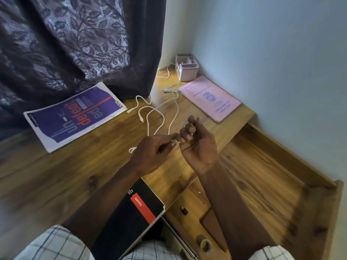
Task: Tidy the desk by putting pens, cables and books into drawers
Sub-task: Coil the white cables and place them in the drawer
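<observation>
A white cable [150, 109] lies in loops on the wooden desk [56, 175], with a plug end near the purple magazine [75, 113]. My left hand [154, 152] pinches a stretch of this cable between thumb and fingers. My right hand [197, 141] is palm-up beside it, fingers curled, and the cable runs to its fingertips. A small loop of cable [132, 150] shows just left of my left hand. A pink record book [210, 97] lies at the back right of the desk. An open drawer [262, 184] sits to the right, below desk level.
A pale pink organiser box [185, 68] stands in the back corner with another white lead beside it. A black box with a red label [131, 218] rests at the desk's front edge. A small black adapter [184, 211] and a tape roll [205, 244] lie in a lower drawer. Dark curtain hangs at left.
</observation>
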